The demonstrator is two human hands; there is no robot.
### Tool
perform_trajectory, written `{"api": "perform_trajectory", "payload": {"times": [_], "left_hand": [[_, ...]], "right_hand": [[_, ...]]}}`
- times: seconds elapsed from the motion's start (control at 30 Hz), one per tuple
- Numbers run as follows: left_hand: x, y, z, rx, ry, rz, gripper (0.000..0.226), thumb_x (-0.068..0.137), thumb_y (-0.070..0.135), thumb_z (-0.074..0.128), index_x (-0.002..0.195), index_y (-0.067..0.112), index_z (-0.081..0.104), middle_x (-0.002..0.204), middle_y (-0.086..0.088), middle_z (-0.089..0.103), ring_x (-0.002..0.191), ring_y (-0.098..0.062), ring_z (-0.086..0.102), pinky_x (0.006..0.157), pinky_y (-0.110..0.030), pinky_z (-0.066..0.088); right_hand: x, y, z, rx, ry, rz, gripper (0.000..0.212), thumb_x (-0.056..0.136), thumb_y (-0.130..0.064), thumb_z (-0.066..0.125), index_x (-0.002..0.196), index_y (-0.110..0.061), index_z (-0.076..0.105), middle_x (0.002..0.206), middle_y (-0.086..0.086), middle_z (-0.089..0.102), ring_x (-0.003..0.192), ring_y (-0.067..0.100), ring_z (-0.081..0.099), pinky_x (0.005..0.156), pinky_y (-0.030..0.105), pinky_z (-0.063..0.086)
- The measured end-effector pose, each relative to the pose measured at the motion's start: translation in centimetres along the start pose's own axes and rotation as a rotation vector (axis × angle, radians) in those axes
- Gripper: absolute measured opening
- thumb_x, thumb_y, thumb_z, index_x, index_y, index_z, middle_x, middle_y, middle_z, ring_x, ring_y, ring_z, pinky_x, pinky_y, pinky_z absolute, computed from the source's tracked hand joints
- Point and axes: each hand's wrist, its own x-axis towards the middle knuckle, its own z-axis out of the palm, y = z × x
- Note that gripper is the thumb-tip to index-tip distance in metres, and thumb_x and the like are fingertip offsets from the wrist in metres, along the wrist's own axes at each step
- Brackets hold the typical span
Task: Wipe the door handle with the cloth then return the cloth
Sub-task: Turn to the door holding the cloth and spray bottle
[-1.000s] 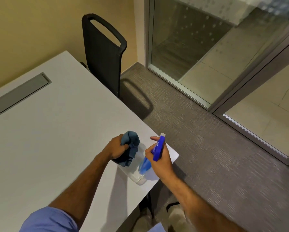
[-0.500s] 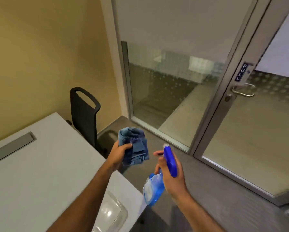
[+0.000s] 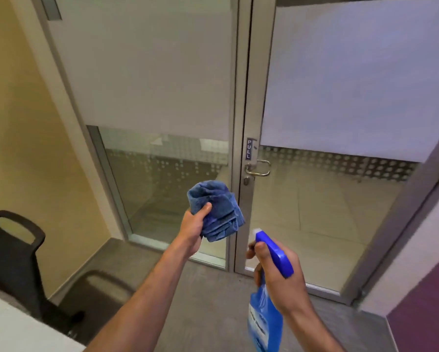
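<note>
Change: a second ago we had both hands at the white surface; now we face the glass door, so the approach is done and wiping has not begun.
Left hand: fingers clamped on the bunched blue cloth, held up just left of the door frame, below the handle and clear of it.
Right hand: wrapped around the spray bottle, nozzle aimed forward at the door.
Door handle: a metal loop under the PULL sign, long axis horizontal, running right from the frame.
</note>
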Motion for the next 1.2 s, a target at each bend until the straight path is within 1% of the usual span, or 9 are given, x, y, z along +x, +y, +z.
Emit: {"api": "perform_trajectory", "payload": {"times": [0.2, 0.33, 0.57, 0.7, 0.77, 0.87, 0.97, 1.1, 1.2], "left_hand": [[1.8, -0.7, 5.2, 0.006, -0.086, 0.013, 0.012, 0.096, 0.018, 0.070, 0.104, 0.016, 0.078, 0.105, -0.007, 0.083, 0.095, -0.020, 0.080, 0.071, -0.029, 0.063], [2.5, -0.9, 6.4, 0.037, -0.110, 0.006, 0.018, 0.099, 0.016, 0.067, 0.116, 0.012, 0.072, 0.107, -0.006, 0.083, 0.096, -0.021, 0.080, 0.070, -0.029, 0.063], [4.5, 0.0, 6.7, 0.093, -0.122, -0.008, 0.016, 0.100, 0.018, 0.067, 0.113, 0.011, 0.073, 0.107, -0.008, 0.082, 0.100, -0.025, 0.079, 0.076, -0.034, 0.064], [5.6, -0.1, 6.8, 0.106, -0.142, -0.008, 0.021, 0.100, 0.018, 0.067, 0.118, 0.009, 0.072, 0.109, -0.009, 0.082, 0.100, -0.025, 0.079, 0.077, -0.034, 0.064], [6.0, -0.3, 6.9, 0.114, -0.141, -0.010, 0.021, 0.100, 0.017, 0.066, 0.119, 0.007, 0.072, 0.109, -0.010, 0.082, 0.101, -0.026, 0.078, 0.077, -0.035, 0.064], [6.5, -0.7, 6.7, 0.142, -0.149, -0.021, 0.021, 0.099, 0.017, 0.067, 0.117, 0.008, 0.072, 0.111, -0.011, 0.081, 0.104, -0.029, 0.077, 0.086, -0.042, 0.063], [7.0, -0.9, 6.4, 0.162, -0.147, -0.038, 0.025, 0.099, 0.018, 0.068, 0.121, 0.005, 0.070, 0.115, -0.014, 0.080, 0.108, -0.032, 0.076, 0.093, -0.047, 0.061], [7.4, -0.7, 6.3, 0.166, -0.140, -0.050, 0.027, 0.099, 0.019, 0.068, 0.122, 0.005, 0.069, 0.115, -0.013, 0.080, 0.108, -0.031, 0.076, 0.091, -0.045, 0.061], [7.5, -0.5, 6.2, 0.168, -0.134, -0.047, 0.032, 0.100, 0.019, 0.068, 0.127, 0.003, 0.067, 0.119, -0.014, 0.078, 0.110, -0.031, 0.075, 0.094, -0.047, 0.061]], "right_hand": [[0.0, -0.2, -2.8, -0.011, 0.086, 0.018, 0.038, 0.089, -0.052, 0.059, 0.081, -0.015, 0.069, 0.074, 0.030, 0.061, 0.042, 0.016, 0.048, 0.044, 0.028, 0.043], [0.6, 0.1, -3.0, -0.001, 0.130, 0.012, 0.046, 0.085, -0.058, 0.058, 0.078, -0.013, 0.067, 0.072, 0.029, 0.059, 0.042, 0.018, 0.047, 0.043, 0.027, 0.043], [1.7, 1.3, -2.5, 0.068, 0.240, 0.070, 0.065, 0.085, -0.067, 0.061, 0.075, -0.003, 0.062, 0.058, 0.014, 0.060, 0.041, 0.016, 0.047, 0.038, 0.025, 0.042], [1.9, 1.5, -2.1, 0.002, 0.197, 0.014, 0.054, 0.088, -0.061, 0.058, 0.074, -0.010, 0.065, 0.070, 0.028, 0.061, 0.042, 0.017, 0.048, 0.041, 0.027, 0.041], [2.1, 1.5, -1.8, -0.002, 0.192, 0.002, 0.050, 0.086, -0.059, 0.057, 0.073, -0.012, 0.065, 0.069, 0.027, 0.062, 0.042, 0.017, 0.047, 0.041, 0.026, 0.041], [2.6, 1.5, -1.5, 0.026, 0.211, 0.009, 0.059, 0.084, -0.059, 0.057, 0.076, -0.001, 0.062, 0.066, 0.019, 0.065, 0.041, 0.016, 0.047, 0.040, 0.024, 0.040], [3.0, 1.6, -1.3, 0.063, 0.229, 0.032, 0.066, 0.083, -0.062, 0.058, 0.079, 0.004, 0.061, 0.063, 0.021, 0.063, 0.041, 0.017, 0.049, 0.040, 0.027, 0.042], [2.8, 2.0, -1.3, -0.006, 0.224, 0.015, 0.051, 0.084, -0.061, 0.056, 0.072, -0.013, 0.067, 0.056, 0.022, 0.057, 0.040, 0.017, 0.047, 0.041, 0.022, 0.040], [2.6, 2.2, -1.3, -0.033, 0.192, 0.014, 0.045, 0.084, -0.058, 0.057, 0.071, -0.017, 0.068, 0.066, 0.030, 0.059, 0.043, 0.019, 0.046, 0.042, 0.022, 0.042]]}}
